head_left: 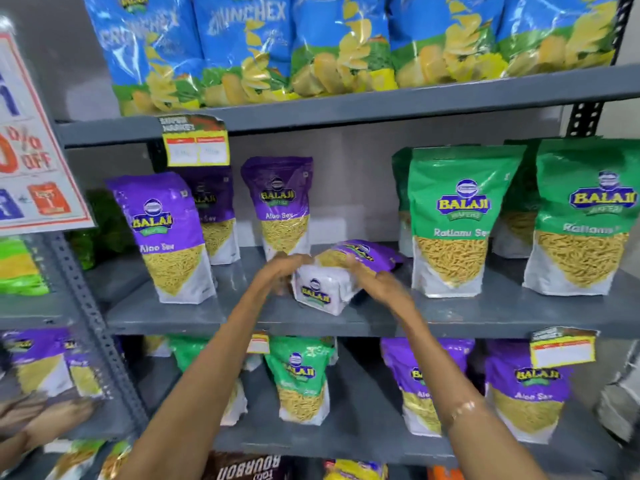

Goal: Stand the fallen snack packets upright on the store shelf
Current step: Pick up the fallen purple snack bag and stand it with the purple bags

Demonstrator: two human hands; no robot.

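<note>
Suggest: clamp both sides with left hand and right hand, swing the top up about the white base, seat it flat. Fallen purple packet lies between the hands on the middle shelf, base forward, both touching it; blur hides whether fingers are curled.

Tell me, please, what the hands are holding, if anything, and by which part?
The fallen purple packet, lying on the shelf: the left hand grips its left side, the right hand its right side, near the white base.
</note>
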